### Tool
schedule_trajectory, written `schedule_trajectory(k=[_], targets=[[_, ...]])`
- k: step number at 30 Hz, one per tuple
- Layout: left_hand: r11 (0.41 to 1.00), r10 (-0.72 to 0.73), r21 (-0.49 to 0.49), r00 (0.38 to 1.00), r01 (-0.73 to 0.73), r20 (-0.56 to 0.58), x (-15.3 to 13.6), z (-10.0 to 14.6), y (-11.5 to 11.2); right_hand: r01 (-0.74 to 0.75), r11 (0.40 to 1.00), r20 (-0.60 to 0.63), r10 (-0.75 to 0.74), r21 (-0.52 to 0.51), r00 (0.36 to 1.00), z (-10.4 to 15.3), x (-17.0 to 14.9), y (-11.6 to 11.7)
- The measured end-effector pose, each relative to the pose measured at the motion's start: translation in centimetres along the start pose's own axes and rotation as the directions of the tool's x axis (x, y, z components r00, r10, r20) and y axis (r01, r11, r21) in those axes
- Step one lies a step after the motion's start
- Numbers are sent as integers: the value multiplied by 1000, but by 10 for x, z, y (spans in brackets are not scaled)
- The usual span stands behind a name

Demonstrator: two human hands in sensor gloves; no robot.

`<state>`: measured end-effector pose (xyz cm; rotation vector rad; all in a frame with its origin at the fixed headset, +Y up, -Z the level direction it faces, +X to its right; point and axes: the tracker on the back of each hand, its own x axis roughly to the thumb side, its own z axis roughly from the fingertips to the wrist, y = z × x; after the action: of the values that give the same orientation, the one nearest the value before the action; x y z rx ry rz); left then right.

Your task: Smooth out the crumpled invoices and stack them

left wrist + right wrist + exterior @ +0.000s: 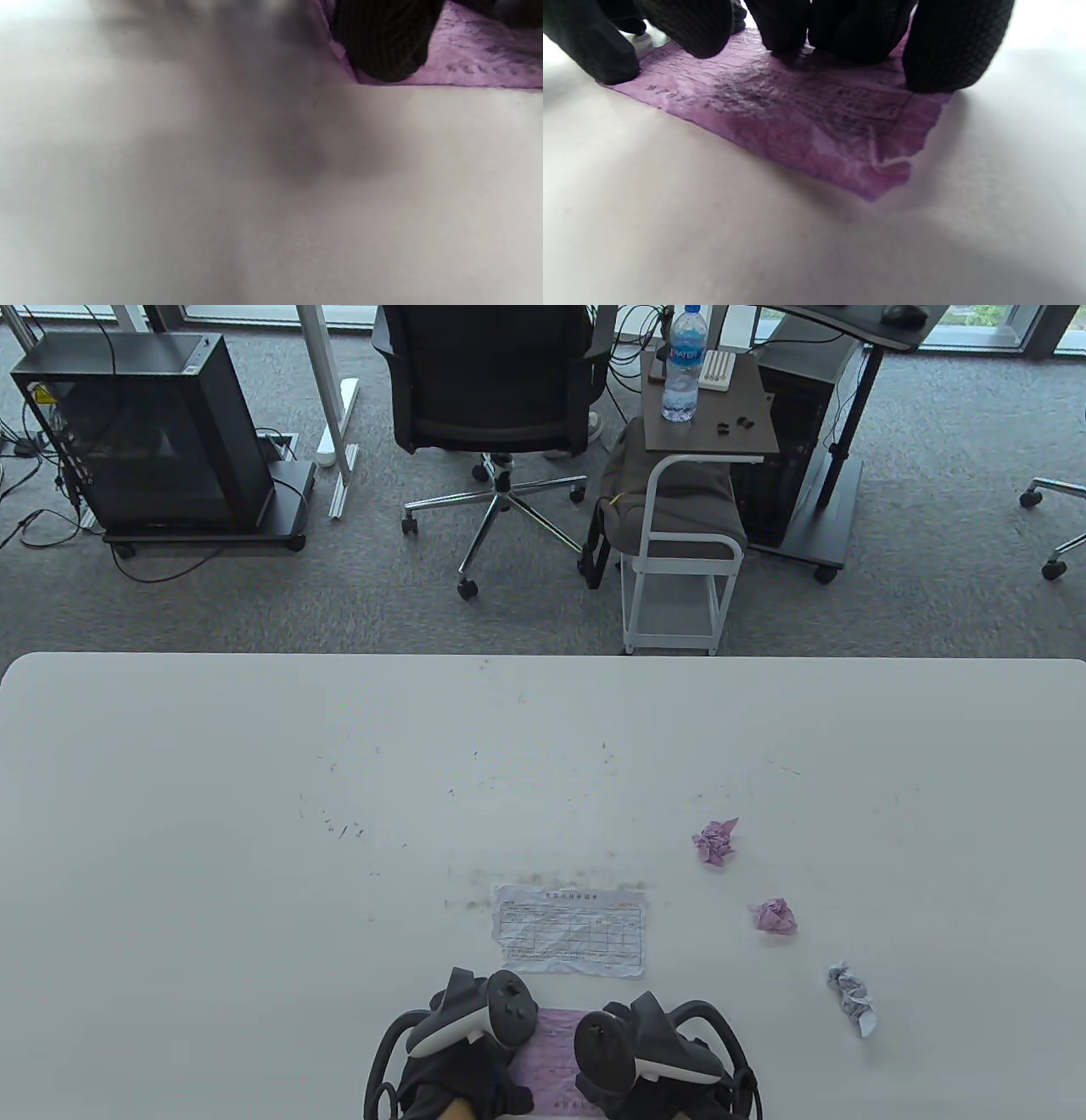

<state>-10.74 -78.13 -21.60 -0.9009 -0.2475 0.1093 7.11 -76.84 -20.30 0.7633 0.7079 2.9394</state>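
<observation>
Pink invoice lies flat on the table at the near edge, pinned under both hands. Left hand presses its left side, right hand its right. In the right wrist view the gloved fingertips are spread and pressing down on the sheet; one near corner is still wrinkled and curled up. The left wrist view shows a single fingertip on the sheet's edge, the rest is blur.

Key relation: white invoice, already flattened, sits just beyond the pink one, directly ahead of the fingers, long axis left-right. Looks like the stack base, so my guess is the pink sheet goes straight forward onto it; both hands are about equally near.

Still crumpled, all to the right, so nearer the right hand: white ball, then pink ball, then far pink ball.

Writing: printed table lines on both sheets, text not readable. Off the table, the water bottle has a blue label, unreadable.
</observation>
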Motion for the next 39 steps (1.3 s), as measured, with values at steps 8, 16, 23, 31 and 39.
schedule_trajectory(k=[8, 16, 23, 31, 39], targets=[[1000, 2, 1, 1000, -2, -2, 0, 0, 0, 40, 999, -123, -41, -11, 991, 2, -14, -1], [1000, 6, 6, 1000, -6, 1, 0, 0, 0, 74, 992, -248, -98, -105, 964, 14, -33, -8], [1000, 2, 5, 1000, -2, 1, 0, -1, 0, 102, 985, -247, -135, -140, 959, 10, -46, -4], [1000, 0, 7, 1000, 0, 4, -1, -1, 0, 139, 983, -265, -167, -122, 949, 6, -48, 2], [1000, -1, 11, 1000, 1, 5, -1, 0, -1, 122, 965, -268, -184, -232, 946, 12, -50, -3]])
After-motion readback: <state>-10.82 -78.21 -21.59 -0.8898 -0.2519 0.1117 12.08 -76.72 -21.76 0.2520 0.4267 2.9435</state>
